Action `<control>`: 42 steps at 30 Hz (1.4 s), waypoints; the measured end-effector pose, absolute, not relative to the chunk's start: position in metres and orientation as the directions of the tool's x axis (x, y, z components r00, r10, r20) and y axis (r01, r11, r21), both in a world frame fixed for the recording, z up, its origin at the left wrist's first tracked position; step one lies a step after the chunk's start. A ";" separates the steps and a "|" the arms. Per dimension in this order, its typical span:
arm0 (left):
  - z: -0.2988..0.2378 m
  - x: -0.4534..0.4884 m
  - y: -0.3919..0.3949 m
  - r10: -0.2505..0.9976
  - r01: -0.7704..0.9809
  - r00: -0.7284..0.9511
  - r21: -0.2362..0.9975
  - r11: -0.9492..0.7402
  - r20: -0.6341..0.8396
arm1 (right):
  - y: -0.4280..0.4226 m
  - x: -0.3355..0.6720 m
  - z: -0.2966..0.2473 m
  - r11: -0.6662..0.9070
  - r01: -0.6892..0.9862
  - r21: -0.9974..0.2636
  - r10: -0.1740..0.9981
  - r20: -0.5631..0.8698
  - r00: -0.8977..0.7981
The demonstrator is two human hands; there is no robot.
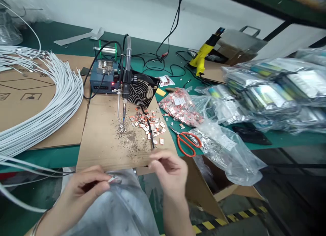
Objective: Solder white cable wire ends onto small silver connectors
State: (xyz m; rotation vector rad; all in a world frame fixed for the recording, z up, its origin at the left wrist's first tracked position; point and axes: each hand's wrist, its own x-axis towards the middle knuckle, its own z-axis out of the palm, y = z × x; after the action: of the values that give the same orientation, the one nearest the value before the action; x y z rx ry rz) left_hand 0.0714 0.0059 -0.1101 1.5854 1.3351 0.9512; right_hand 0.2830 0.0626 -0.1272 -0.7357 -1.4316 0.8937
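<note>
Though hands (83,191) (171,173) apart, cable (112,179) in left.

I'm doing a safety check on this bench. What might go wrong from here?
The station shows a red light, so the iron may be hot enough to burn. The scissors lie near the bench edge and might fall. The right hand, close to the loose parts, could scatter them.
</note>
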 end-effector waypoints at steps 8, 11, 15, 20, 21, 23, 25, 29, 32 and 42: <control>-0.107 0.068 0.010 0.989 0.196 0.052 0.972 0.129 -0.141 | 0.117 0.343 -0.101 0.474 0.765 -0.436 0.880 0.263 -0.395; -0.107 0.066 0.013 0.985 0.232 0.125 0.969 0.085 -0.116 | 0.129 0.341 -0.097 0.530 0.762 -0.372 0.844 0.143 -0.518; -0.109 0.056 0.021 0.980 0.358 0.198 0.933 -0.039 -0.035 | 0.139 0.342 -0.092 0.618 0.711 -0.337 0.767 0.058 -0.639; -0.100 0.051 0.031 0.991 0.448 0.134 0.891 -0.073 0.013 | 0.141 0.350 -0.087 0.643 0.692 -0.329 0.738 0.024 -0.674; -0.099 0.050 0.033 0.990 0.481 0.141 0.875 -0.058 -0.012 | 0.139 0.351 -0.086 0.642 0.690 -0.336 0.735 0.011 -0.678; -0.097 0.050 0.037 0.987 0.529 0.149 0.848 -0.030 -0.058 | 0.136 0.353 -0.084 0.634 0.689 -0.352 0.731 -0.017 -0.682; -0.097 0.050 0.041 0.983 0.551 0.164 0.834 -0.024 -0.080 | 0.134 0.352 -0.084 0.626 0.689 -0.365 0.727 -0.046 -0.685; -0.097 0.052 0.048 0.983 0.583 0.164 0.812 -0.030 -0.081 | 0.137 0.346 -0.085 0.620 0.682 -0.388 0.729 -0.035 -0.683; -0.091 0.053 0.057 0.983 0.602 0.154 0.798 -0.016 -0.097 | 0.140 0.343 -0.086 0.619 0.691 -0.374 0.726 -0.063 -0.685; -0.062 0.062 0.116 0.955 0.541 0.239 0.841 0.022 -0.178 | 0.142 0.344 -0.080 0.707 0.594 -0.384 0.696 0.229 -0.681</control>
State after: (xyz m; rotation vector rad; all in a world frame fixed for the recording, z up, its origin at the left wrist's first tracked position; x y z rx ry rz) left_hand 0.0621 0.1161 -0.0619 1.6380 1.4170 0.5956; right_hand 0.3437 0.1422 -0.0803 -1.0055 -2.5576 0.3967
